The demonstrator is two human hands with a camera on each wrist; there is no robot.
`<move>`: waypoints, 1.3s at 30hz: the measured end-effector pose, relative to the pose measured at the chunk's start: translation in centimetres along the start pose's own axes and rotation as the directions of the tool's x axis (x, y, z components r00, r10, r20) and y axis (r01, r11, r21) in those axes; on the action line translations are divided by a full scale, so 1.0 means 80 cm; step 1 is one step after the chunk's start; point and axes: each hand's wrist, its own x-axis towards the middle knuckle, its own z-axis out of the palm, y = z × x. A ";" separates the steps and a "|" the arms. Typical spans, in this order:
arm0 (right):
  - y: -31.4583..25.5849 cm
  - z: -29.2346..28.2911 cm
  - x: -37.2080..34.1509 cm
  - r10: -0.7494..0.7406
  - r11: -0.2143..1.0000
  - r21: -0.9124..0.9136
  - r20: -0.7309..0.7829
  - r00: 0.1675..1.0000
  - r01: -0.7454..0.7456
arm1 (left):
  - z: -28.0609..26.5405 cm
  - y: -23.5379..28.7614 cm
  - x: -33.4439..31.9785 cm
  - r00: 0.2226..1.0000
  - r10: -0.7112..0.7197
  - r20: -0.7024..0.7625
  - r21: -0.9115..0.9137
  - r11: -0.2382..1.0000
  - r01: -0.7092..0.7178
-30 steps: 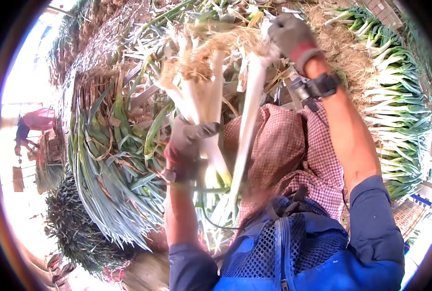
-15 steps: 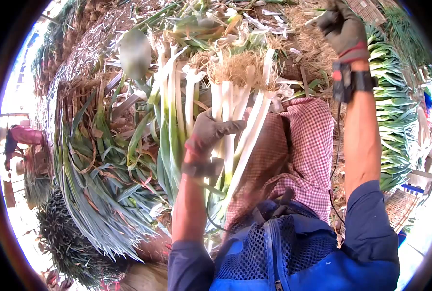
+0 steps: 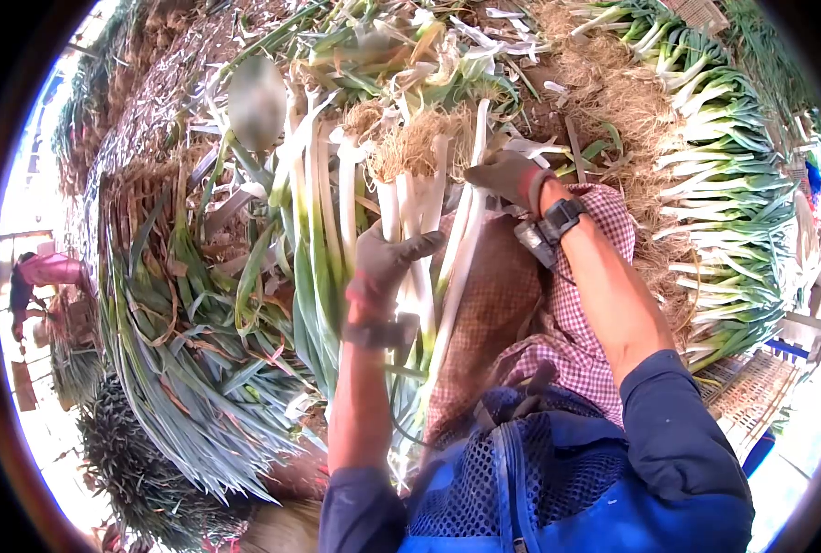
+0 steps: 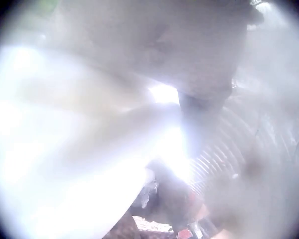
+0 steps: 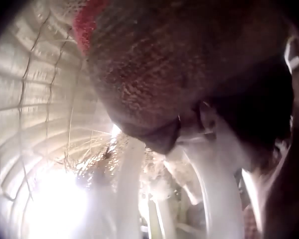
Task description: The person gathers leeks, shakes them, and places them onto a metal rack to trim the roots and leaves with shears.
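Note:
Several white leek stalks (image 3: 409, 207) with tangled roots (image 3: 410, 147) stand in the gloved left hand (image 3: 378, 267), its fingers round them below the roots. Just to their right, the gloved right hand (image 3: 512, 177) pinches the upper part of a long pale stalk (image 3: 461, 263). In the right wrist view the dark glove (image 5: 154, 69) covers the top, with its fingertips at a white stalk (image 5: 214, 184). Blur and glare fill the left wrist view, where the left glove (image 4: 159, 45) and pale stalks (image 4: 109, 184) show without detail.
More leeks (image 3: 323, 212) lie left of the left hand, beside a large green heap (image 3: 185, 369). Peeled leaves (image 3: 429, 51) are strewn ahead. A row of leeks (image 3: 728, 203) runs along the right, near a woven basket (image 3: 751, 392). Checked cloth (image 3: 604, 221) covers the legs.
From the far upper right, the right hand has come back to the stalks and pinches one. The left hand keeps its grip, with little movement.

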 end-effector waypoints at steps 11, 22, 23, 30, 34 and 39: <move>-0.030 -0.044 0.049 0.153 0.972 0.224 -0.389 0.908 -0.068 | -0.009 -0.015 0.044 0.996 -0.036 -0.081 -0.053 0.998 0.032; -0.019 0.064 0.044 0.089 0.822 0.568 -0.201 0.976 0.042 | -0.016 -0.030 0.058 0.998 0.007 -0.055 -0.035 0.999 -0.009; -0.040 0.066 0.015 0.063 0.827 0.562 -0.129 0.990 0.020 | -0.018 -0.029 0.056 0.998 -0.029 -0.063 -0.139 0.990 0.020; -0.039 0.120 -0.031 -0.872 0.487 -0.393 -0.163 0.462 0.780 | -0.022 -0.017 0.026 0.966 0.248 0.070 -0.278 0.935 -0.220; -0.086 0.067 -0.112 -0.556 0.826 0.212 0.162 0.815 0.522 | 0.014 -0.029 0.006 0.963 0.048 0.267 -0.417 0.906 0.070; -0.074 0.017 -0.170 -0.113 0.979 -0.128 0.317 0.942 0.161 | 0.061 -0.042 0.008 0.994 0.062 0.091 0.172 0.982 -0.077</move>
